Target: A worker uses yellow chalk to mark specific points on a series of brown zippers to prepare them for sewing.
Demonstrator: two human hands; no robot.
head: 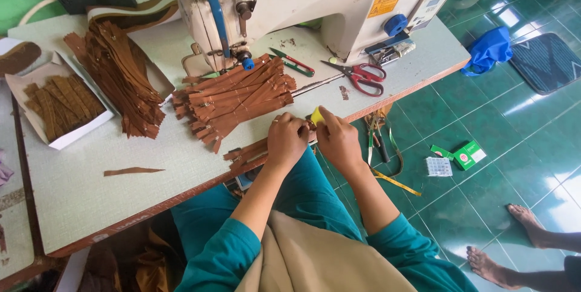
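Two hands meet at the table (91,177) edge, in front of the sewing machine (315,1): left hand (287,139) fingers curled closed on a brown strip (248,154), right hand (339,141) pinching a yellow piece (316,115). Strip pile (233,98) lies just behind them, scissors (360,75) to its right.

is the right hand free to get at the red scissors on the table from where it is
Probably yes. The red scissors lie just beyond the right hand on bare table, nothing between. But that hand seems to pinch a small yellow piece, so it isn't empty.
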